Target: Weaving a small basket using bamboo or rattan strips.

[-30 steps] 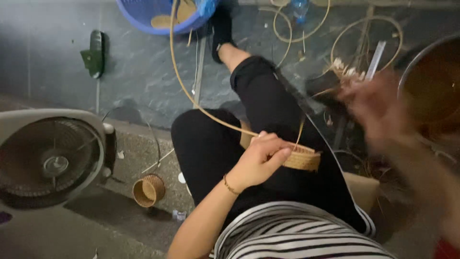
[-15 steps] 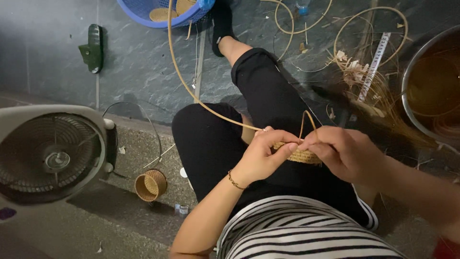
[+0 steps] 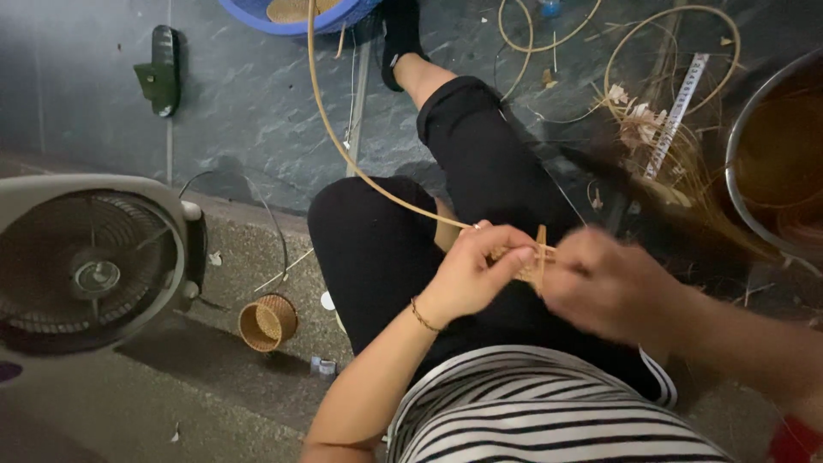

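A small woven rattan piece [image 3: 530, 261], flat and tan with tight ribbed coils, sits over the person's lap between both hands. The left hand [image 3: 476, 273] pinches its near-left edge with thumb and fingertips pressed together on the weave; the right hand [image 3: 613, 287] is blurred, closed near the piece's right side, and I cannot tell just what it grips. From the piece a long rattan cane [image 3: 343, 146] springs away in a smooth, stiff arc toward the far left, up past the blue plastic basin [image 3: 296, 17]. That springy cane looks the likeliest trouble: if the pinch slackens it could whip free and loosen the last coil, and a sharp bend could kink or split it. The loose end may also snag on the black trouser knee [image 3: 377, 223]. Farther out, on the dark stone floor, lie loops of rattan [image 3: 660, 34], pale frayed shavings [image 3: 639, 120] and a white measuring tape [image 3: 681, 99]; a round metal pot [image 3: 746, 146] stands at the right. To the near left rest a small finished woven cup [image 3: 267, 321] and a grey floor fan [image 3: 90, 266] with a wire grille.
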